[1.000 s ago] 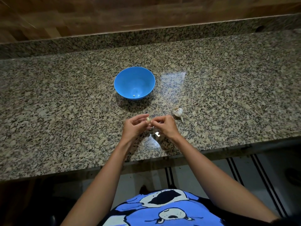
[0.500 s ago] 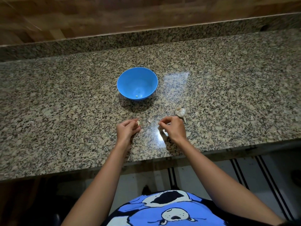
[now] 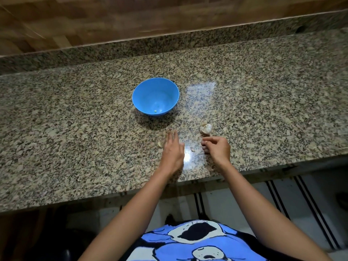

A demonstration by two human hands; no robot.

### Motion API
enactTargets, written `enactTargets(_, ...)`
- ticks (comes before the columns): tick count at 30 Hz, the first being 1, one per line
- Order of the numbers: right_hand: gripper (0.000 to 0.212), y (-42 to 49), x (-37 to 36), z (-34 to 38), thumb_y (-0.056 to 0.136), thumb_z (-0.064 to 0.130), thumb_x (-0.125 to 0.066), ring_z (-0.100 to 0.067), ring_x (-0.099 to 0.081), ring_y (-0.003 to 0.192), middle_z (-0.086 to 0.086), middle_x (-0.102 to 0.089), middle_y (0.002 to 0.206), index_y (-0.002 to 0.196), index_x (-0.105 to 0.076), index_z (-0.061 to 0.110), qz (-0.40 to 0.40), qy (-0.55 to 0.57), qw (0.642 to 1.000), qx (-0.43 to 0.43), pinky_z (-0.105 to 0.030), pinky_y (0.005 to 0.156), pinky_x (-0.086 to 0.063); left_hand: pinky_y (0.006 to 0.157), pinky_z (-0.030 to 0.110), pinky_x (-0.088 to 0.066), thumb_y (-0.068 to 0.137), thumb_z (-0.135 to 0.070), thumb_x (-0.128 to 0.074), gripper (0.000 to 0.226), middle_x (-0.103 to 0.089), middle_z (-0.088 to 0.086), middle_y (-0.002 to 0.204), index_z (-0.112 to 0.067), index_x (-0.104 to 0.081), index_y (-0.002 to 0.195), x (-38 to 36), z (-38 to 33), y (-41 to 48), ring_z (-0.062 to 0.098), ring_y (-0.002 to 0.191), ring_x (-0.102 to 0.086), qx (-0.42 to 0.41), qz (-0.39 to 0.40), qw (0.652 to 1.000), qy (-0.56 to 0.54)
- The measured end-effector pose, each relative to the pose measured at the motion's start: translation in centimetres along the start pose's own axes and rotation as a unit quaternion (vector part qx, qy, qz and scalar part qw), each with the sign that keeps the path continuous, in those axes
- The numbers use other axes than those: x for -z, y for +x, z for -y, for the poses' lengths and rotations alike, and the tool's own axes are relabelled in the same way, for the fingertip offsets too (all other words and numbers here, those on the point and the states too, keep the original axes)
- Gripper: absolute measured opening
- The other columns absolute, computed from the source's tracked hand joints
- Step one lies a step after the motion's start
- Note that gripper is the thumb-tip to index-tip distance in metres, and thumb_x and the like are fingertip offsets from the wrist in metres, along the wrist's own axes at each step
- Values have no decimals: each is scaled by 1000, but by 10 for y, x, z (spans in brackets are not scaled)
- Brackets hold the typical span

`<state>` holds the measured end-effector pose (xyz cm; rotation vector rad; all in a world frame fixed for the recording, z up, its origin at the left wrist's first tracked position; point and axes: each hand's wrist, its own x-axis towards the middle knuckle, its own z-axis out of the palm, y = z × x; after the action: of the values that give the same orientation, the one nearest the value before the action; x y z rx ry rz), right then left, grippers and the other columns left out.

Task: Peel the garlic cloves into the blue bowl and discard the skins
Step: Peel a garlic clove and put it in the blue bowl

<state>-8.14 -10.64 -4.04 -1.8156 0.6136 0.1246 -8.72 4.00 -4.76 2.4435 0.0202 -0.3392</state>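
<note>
The blue bowl [image 3: 145, 95] stands on the granite counter and has a small peeled clove [image 3: 155, 110] lying in its bottom. My left hand [image 3: 172, 149] is stretched flat over the counter in front of the bowl, fingers straight and blurred. A pale garlic piece [image 3: 160, 144] lies beside its little-finger edge. My right hand [image 3: 218, 148] rests on the counter with curled fingers, its fingertips just below the garlic bulb [image 3: 206, 128]. Nothing shows between those fingers. A scrap of skin [image 3: 192, 149] lies between my hands.
The granite counter [image 3: 273, 110] runs wide to both sides, with a raised granite ledge and a wooden wall behind. Its front edge is just behind my wrists. A bright light reflection sits on the counter between my hands.
My hands have separated. The left hand opened from its pinch on a clove and reached forward toward the bowl. The right hand stayed curled near the bulb.
</note>
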Motion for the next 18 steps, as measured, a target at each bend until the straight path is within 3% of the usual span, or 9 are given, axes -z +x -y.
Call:
enactTargets(3,17,0,4,-2,88,3,-58,-17,-65,72,-10,-71,86,101,-68,1,5,95,994,-50,-22,67,-57,116,31,9,100,-44,-27,65,19,1,154,-19,7,150,-15,-3,-3,15,143,17,-33,35,998,37)
enactTargets(6,17,-3,7,0,90,2,-55,-21,-66,76,-15,-70,89,103,-66,-1,1,168,982,-82,-20,65,-56,119,33,3,100,-39,-33,61,11,-3,157,-23,-3,151,-21,-7,-9,14,144,12,-123,69,986,90)
enactTargets(8,18,-4,7,1,90,2,-54,-22,-66,78,-16,-70,91,104,-65,-2,-1,180,980,-89,-20,66,-56,119,38,-12,101,-29,-37,51,-6,-1,159,-26,-22,149,-23,-8,-14,18,146,-2,-174,59,976,113)
enactTargets(11,19,-5,7,0,90,2,-55,-22,-67,79,-17,-70,92,105,-65,-3,5,180,980,-88,-17,65,-56,109,39,-34,95,-14,-51,43,-39,10,148,-14,-47,138,-15,0,-20,26,137,-35,-270,35,950,149)
enactTargets(14,19,-6,8,2,90,3,-55,-20,-66,77,-16,-70,91,105,-65,-3,10,175,981,-88,-18,65,-55,84,34,-56,71,0,-76,38,-68,14,110,-5,-69,108,-4,17,-21,26,98,-67,-357,-3,916,185)
enactTargets(16,18,-8,9,4,90,5,-55,-19,-65,72,-15,-70,88,102,-65,-3,36,193,976,-98,-19,64,-55,66,33,-60,69,1,-78,23,-71,10,91,-5,-72,90,1,22,-17,22,79,-69,-338,-40,925,168)
enactTargets(18,18,-14,7,7,91,9,-55,-22,-65,72,-14,-70,85,100,-64,-4,80,222,963,-129,-22,66,-55,70,27,-58,82,-2,-68,9,-71,7,91,-6,-72,90,7,12,-13,17,78,-67,-210,-84,971,81)
